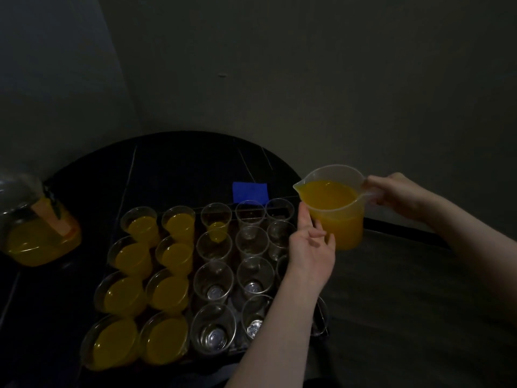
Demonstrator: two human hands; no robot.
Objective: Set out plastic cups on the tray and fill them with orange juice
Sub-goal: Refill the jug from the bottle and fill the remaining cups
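A dark tray (291, 198) on the black round table (179, 163) carries several clear plastic cups in rows. The two left columns are full of orange juice (134, 257). One cup in the back row (216, 219) has a little juice. The other cups (214, 281) stand empty. A translucent measuring jug (334, 208), about two-thirds full of juice, hangs upright beyond the tray's right edge. My right hand (397, 194) grips its handle. My left hand (312, 247) rests its fingers against the jug's lower left side, with the forearm lying over the right column of cups.
A large clear juice container (33, 233) with orange juice stands at the left edge of the table. A blue square (249, 191) lies behind the tray. Grey walls close in behind and to the left. A darker surface extends to the right.
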